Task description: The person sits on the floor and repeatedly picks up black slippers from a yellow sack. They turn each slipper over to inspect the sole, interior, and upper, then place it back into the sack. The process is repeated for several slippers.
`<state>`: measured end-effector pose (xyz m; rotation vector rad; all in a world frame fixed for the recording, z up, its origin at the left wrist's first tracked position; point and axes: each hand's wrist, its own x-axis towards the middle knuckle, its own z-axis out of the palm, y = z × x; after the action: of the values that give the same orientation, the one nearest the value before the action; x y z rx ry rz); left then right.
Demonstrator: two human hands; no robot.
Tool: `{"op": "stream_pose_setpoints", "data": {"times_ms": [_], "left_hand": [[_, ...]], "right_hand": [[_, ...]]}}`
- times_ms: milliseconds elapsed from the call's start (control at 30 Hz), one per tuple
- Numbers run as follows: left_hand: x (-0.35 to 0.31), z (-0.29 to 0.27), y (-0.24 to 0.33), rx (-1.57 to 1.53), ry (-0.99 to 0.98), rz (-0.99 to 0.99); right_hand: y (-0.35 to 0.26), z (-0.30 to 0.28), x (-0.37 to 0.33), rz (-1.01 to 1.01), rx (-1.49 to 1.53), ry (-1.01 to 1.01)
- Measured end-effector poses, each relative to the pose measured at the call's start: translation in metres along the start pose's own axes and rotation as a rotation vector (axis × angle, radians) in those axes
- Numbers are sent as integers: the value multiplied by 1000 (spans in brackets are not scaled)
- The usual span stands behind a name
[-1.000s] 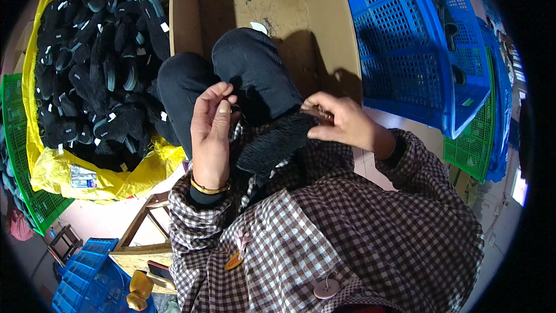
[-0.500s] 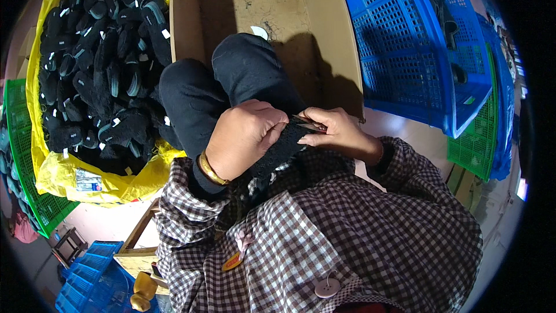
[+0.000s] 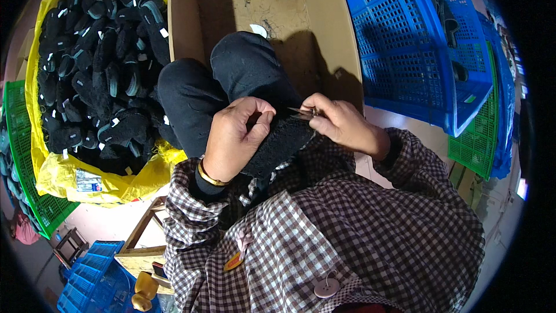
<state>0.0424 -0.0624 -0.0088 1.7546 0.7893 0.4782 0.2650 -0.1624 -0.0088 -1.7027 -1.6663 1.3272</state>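
Over my lap lies a black fuzzy fabric piece (image 3: 281, 146) with a rough, textured surface. My left hand (image 3: 234, 136), with a gold bracelet at the wrist, is at its left side. Thumb and forefinger of that hand are pinched together above the piece; what they hold, if anything, is too small to make out. In my right hand (image 3: 346, 126) is a small pair of metal thread snips (image 3: 302, 113), gripped between thumb and fingers. The blades point left toward the pinched fingertips, just above the fabric's upper edge and apart from my left hand.
At left, a yellow sack (image 3: 110, 188) is heaped with black fuzzy slipper-like pieces (image 3: 87, 81) bearing white tags. Beyond my knees stands a cardboard box (image 3: 324, 0) with scraps inside. Blue plastic crates (image 3: 399, 52) stack at right, near a green one (image 3: 478, 145). A wooden stool (image 3: 136, 249) sits lower left.
My right hand has drawn slightly right and up with the snips, opening a gap from my left hand. The left hand has turned, its pinch shifting left, and more of the black piece shows.
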Motion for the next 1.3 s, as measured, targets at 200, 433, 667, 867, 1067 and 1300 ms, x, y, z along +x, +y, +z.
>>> {"op": "stream_pose_setpoints", "data": {"times_ms": [200,433,667,867,1067,1300], "left_hand": [[-4,-3,-1,-132,-8,-181],[-5,-3,-3,-207,-15,-214],[-5,-2,-6,-213,-11,-210],[-6,-2,-4,-218,-11,-218],[-5,-2,-4,-210,-6,-209],[-6,-6,-6,-216,-27,-227]], "right_hand": [[-15,-15,7,-6,-272,-101],[-20,-21,7,-28,-325,-186],[-7,-10,6,-96,-264,-72],[-23,-11,10,-109,-374,-44],[-26,-13,13,-133,-488,-60],[4,-9,13,189,334,84]]}}
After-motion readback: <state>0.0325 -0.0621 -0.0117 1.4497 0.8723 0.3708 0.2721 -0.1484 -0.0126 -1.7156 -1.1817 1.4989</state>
